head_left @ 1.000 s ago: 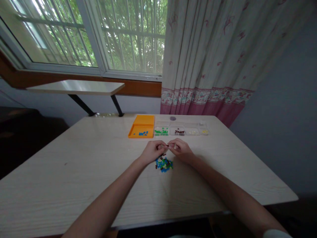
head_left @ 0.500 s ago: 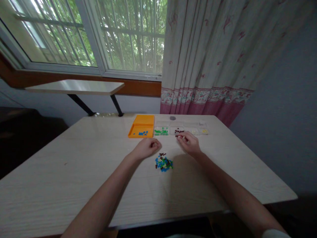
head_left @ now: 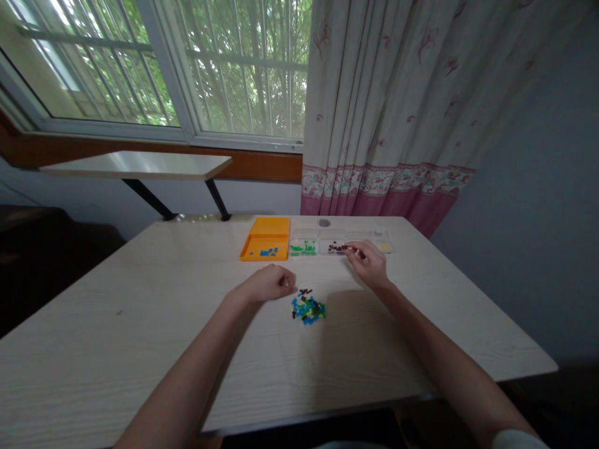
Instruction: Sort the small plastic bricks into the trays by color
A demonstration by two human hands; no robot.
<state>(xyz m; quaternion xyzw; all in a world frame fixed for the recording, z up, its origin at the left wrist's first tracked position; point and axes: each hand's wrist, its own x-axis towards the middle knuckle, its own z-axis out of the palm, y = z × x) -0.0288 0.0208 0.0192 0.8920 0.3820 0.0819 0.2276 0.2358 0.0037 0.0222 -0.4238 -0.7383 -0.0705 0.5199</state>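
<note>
My right hand [head_left: 368, 263] is closed in a pinch at the right end of a clear box [head_left: 332, 254] of small dark brown pieces [head_left: 336, 247]. Brown shows by its fingertips, but whether a piece is between them I cannot make out. My left hand [head_left: 270, 284] is curled with its fingers closed, just up and left of a mixed pile of small blue, green, brown and pale building pieces [head_left: 309, 310]. Its contents, if any, are hidden. Several brown pieces [head_left: 305, 292] lie at the pile's far edge.
An open orange case [head_left: 265, 227] holds blue pieces [head_left: 269, 252]. Right of it stand clear boxes with green pieces [head_left: 303, 247] and yellow pieces [head_left: 384, 247]. A grey round thing [head_left: 324, 222] is at the table's [head_left: 163, 324] back edge. A raised shelf [head_left: 140, 164] stands back left.
My right hand has moved right along the clear boxes; the brown piece seen at its fingertips no longer shows distinctly. My left hand has shifted slightly left and nearer.
</note>
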